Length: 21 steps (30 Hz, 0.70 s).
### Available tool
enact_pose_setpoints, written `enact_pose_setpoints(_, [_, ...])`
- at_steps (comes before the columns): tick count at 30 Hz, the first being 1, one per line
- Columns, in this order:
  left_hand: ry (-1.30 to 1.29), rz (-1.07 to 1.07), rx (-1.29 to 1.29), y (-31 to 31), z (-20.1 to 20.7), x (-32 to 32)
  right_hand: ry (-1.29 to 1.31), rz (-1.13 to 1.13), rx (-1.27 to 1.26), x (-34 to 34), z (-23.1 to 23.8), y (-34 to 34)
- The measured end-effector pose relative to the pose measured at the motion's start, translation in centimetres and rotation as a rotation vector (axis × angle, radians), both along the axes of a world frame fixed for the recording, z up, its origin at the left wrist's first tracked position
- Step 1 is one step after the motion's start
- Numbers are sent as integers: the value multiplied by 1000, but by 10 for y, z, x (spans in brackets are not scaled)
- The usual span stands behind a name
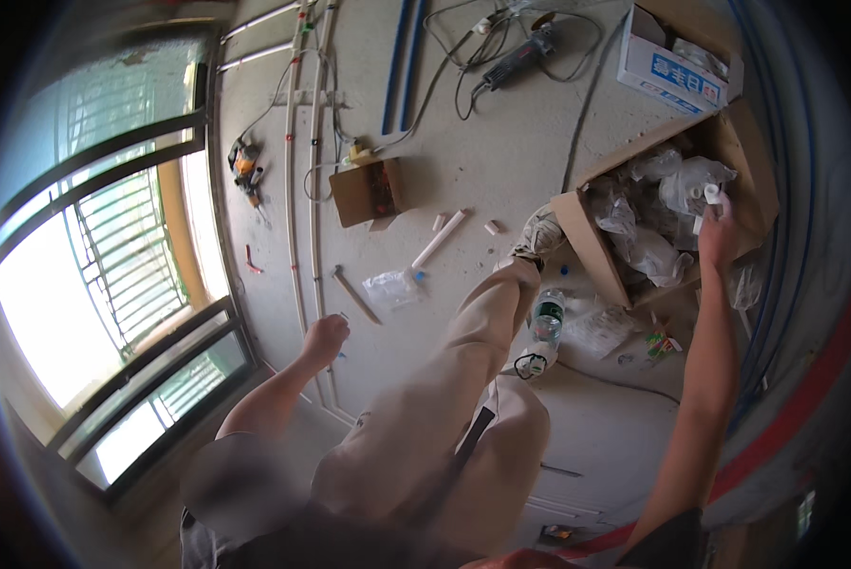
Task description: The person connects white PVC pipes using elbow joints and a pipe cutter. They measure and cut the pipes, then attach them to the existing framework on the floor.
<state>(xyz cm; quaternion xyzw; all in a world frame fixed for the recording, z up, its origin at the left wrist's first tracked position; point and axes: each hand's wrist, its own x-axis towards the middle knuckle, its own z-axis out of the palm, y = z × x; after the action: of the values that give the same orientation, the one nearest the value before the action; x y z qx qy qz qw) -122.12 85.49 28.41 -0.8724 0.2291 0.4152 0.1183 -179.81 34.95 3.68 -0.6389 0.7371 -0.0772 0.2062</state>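
Observation:
My right hand [718, 232] reaches over the large open cardboard box [592, 237] on the right. Its fingers are closed around a white plastic pipe fitting [711, 193], whose round open end shows. Under and beside that hand, see-through plastic bags [655, 256] fill much of the box, some with pale pieces inside. My left hand [325, 341] hangs at the left above the floor, near the white pipes. Its fingers are curled closed, and whatever they may hold is too small to name.
White pipes [293, 190] run along the floor at left, near a window [131, 266]. A small cardboard box [354, 194], a short white pipe [440, 239] and an angle grinder [520, 62] with its cord lie ahead. A water bottle [547, 318] stands by my feet. Blue pipes [394, 66] lie farther off.

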Motion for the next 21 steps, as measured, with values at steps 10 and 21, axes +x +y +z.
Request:
enact_pose_setpoints(10, [150, 471, 202, 434, 94, -200, -1833, -319, 641, -8, 231, 208])
enact_pose_setpoints(21, [291, 1112, 38, 613, 137, -340, -1042, -313, 1446, 227, 277, 437])
